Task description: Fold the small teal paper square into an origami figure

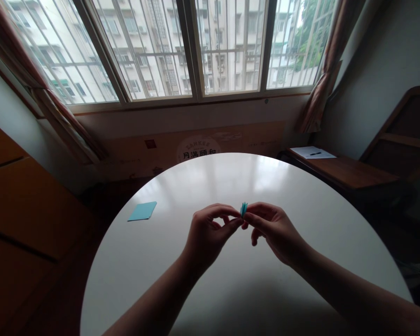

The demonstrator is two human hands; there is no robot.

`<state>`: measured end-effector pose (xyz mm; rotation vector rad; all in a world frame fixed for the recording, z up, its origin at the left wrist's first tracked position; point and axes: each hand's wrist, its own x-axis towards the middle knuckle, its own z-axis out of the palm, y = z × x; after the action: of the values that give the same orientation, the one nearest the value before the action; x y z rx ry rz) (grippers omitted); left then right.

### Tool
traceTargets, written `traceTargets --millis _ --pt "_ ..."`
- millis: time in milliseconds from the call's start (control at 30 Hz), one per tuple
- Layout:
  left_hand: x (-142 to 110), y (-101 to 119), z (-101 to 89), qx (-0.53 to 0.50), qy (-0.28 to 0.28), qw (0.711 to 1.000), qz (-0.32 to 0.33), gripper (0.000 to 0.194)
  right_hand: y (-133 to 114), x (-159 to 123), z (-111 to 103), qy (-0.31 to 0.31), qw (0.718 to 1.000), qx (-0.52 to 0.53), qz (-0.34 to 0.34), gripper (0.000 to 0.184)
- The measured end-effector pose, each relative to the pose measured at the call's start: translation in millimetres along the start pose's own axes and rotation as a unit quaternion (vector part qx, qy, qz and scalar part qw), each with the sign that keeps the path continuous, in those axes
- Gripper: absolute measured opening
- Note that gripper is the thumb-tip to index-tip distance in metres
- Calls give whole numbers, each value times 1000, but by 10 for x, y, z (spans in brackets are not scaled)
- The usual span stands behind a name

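Observation:
Above the middle of a round white table (231,289), my left hand (210,231) and my right hand (273,228) meet fingertip to fingertip. Both pinch a small folded piece of teal paper (244,208), held upright between thumbs and forefingers. Only its thin top edge shows; the rest is hidden by my fingers. A flat teal paper sheet (142,211) lies on the table to the left, well apart from my hands.
A wooden desk (346,170) at the right carries a white paper with a pen (312,152). A wooden cabinet (24,210) fills the left side. Barred windows (196,46) and curtains run along the far wall, with a printed cardboard panel (199,149) beneath.

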<state>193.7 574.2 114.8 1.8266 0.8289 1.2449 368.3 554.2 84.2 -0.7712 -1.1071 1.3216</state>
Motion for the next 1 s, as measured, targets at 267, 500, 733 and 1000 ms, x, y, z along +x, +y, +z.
traceTargets --millis 267,500,733,1000 --pt "0 1 -5 -18 -5 1000 -11 7 32 -5 -31 -4 1000 15 -2 19" --pt "8 16 -12 -34 -4 999 -27 10 2 -10 -11 -1 1000 16 5 19" --pt "-13 31 -34 50 5 998 44 1 14 -13 -12 -18 999 -23 -19 18" --pt "-17 97 -69 208 13 943 257 13 51 -39 8 -18 999 -11 -35 12"
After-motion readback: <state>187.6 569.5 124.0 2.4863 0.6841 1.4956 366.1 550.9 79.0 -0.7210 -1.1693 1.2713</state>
